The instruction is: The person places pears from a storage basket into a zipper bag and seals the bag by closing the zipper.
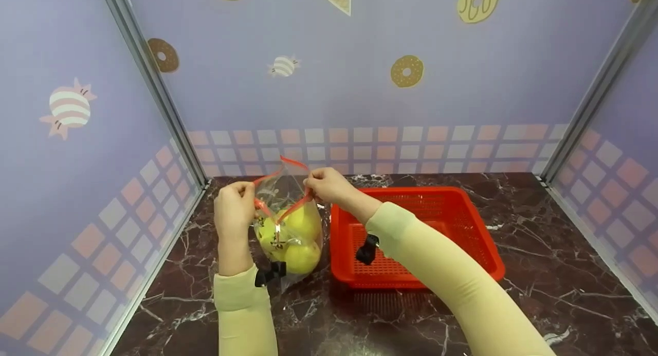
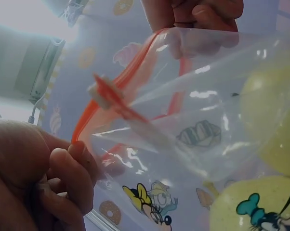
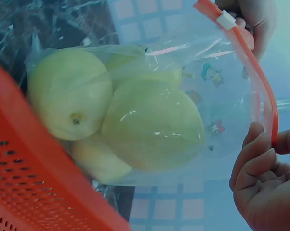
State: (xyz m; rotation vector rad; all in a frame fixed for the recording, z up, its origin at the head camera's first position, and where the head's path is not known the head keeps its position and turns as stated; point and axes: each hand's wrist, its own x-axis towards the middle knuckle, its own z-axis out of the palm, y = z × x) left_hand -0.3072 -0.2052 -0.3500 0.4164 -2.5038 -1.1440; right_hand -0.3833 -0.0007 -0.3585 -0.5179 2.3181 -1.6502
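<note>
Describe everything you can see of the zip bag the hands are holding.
The zip bag is clear, thin plastic printed with small cartoon figures, with an orange-red zip strip and a white slider along its mouth. It holds yellow-green fruits, at least three, pressed together. It stands upright on the dark marble table, just left of the red basket. The left hand and right hand each pinch the strip, with the mouth parted.

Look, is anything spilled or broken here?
Nothing stands out. The bag is whole, with its yellow fruit inside, and both the left hand and right hand pinch its red zip strip. The red basket sits flat beside it on the table. No spill shows.
</note>
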